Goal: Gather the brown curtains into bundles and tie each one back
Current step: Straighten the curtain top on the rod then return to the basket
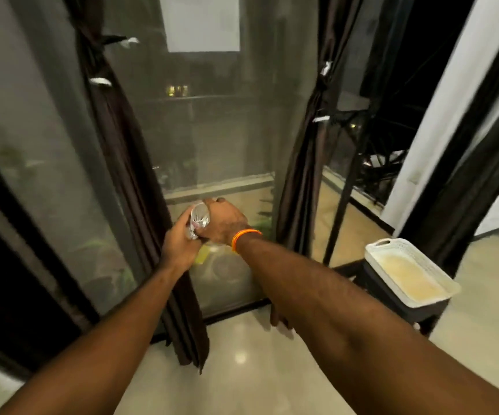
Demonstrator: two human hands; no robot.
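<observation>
Left hand (179, 245), right hand (224, 223) grip wad (199, 218) (curtain (134, 187) beside).

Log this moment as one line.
left hand grips crinkled silvery piece | right hand pinches it | left brown curtain, right brown curtain: bundled, tied

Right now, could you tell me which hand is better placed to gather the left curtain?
Left, probably: the left hand is right beside the left curtain, while the right hand sits farther toward the glass. Both grip a silvery piece.
</observation>
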